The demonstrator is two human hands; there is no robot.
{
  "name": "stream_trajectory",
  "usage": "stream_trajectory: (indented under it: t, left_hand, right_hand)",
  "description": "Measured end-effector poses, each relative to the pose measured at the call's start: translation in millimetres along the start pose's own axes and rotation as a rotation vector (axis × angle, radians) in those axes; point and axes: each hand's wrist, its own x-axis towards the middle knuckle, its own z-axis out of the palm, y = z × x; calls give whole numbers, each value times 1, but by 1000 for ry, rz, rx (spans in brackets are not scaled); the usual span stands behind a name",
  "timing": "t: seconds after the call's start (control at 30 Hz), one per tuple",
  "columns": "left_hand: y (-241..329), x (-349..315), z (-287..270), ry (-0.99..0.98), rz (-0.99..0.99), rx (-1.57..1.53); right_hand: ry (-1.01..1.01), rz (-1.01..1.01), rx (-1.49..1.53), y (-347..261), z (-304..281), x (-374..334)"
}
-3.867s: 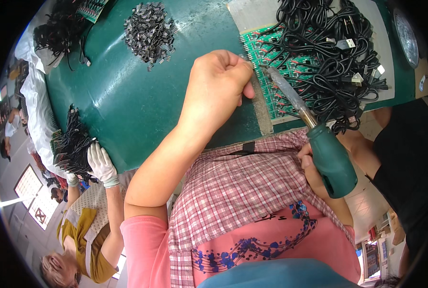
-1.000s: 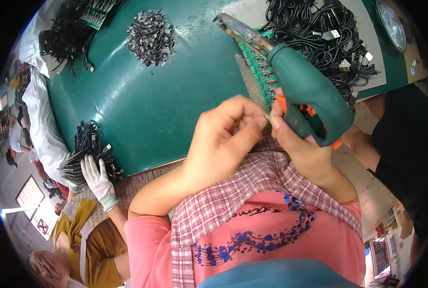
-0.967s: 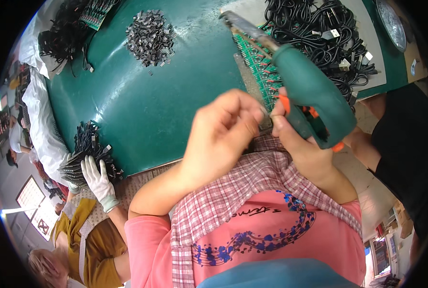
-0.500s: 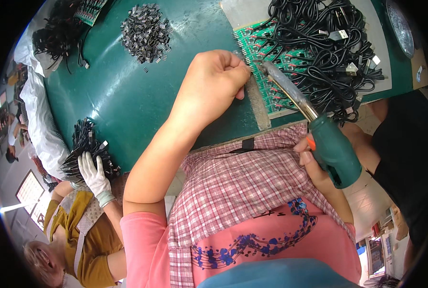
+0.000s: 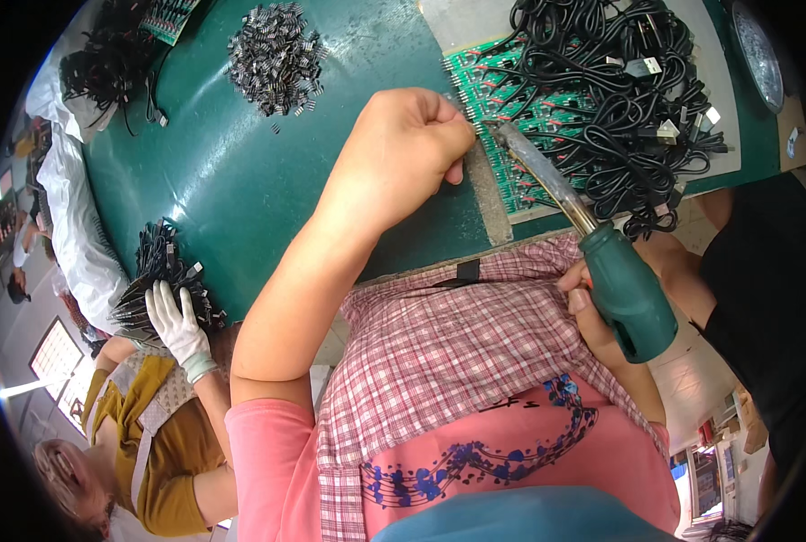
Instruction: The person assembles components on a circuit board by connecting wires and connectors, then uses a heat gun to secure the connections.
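Note:
My right hand (image 5: 580, 291) grips a soldering iron (image 5: 628, 294) by its thick green handle; the handle hides part of the fingers. The iron's metal shaft slants up and left, its tip over the near left part of a panel of green circuit boards (image 5: 517, 176). Close to that tip, my left hand (image 5: 414, 144) is closed in a pinch at the panel's left edge. Whatever its fingertips hold is hidden. Red and black wires join the boards to coiled black USB cables (image 5: 592, 113) heaped over the panel's right side.
Small metal-and-black connectors (image 5: 274, 59) lie piled on the green table (image 5: 195, 135). A co-worker's white-gloved hand (image 5: 179, 330) rests on a cable bundle (image 5: 154, 280) at the left, beside clear plastic sheeting (image 5: 82, 226). Far right stands a round metal dish (image 5: 755, 54); someone in black sits nearby.
The iron's tip has shifted slightly down and right, away from my left fingers. My left hand stays pinched at the panel's edge, almost unmoved.

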Motion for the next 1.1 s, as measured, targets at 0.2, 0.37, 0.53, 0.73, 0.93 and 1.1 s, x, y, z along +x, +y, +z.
stream_trajectory:
  t: [0.2, 0.37, 0.53, 0.73, 0.93, 1.1]
  left_hand:
    - [-3, 2, 0, -28, 9, -33]
    - [-1, 2, -1, -20, 12, -29]
    - [-3, 2, -1, -12, 19, -14]
    - [0, 1, 0, -2, 18, -5]
    - [-5, 2, -2, 0, 30, -9]
    - [-6, 3, -4, -4, 33, -15]
  right_hand:
    - [-92, 55, -158, -9, -5, 9]
    - [-67, 39, -312, -4, 3, 5]
    - [-24, 35, -242, 4, 6, 0]
    - [29, 81, -223, 14, 13, -14]
    - [-20, 37, -277, 3, 7, -5]
    - [-16, -3, -239, -8, 6, 2]
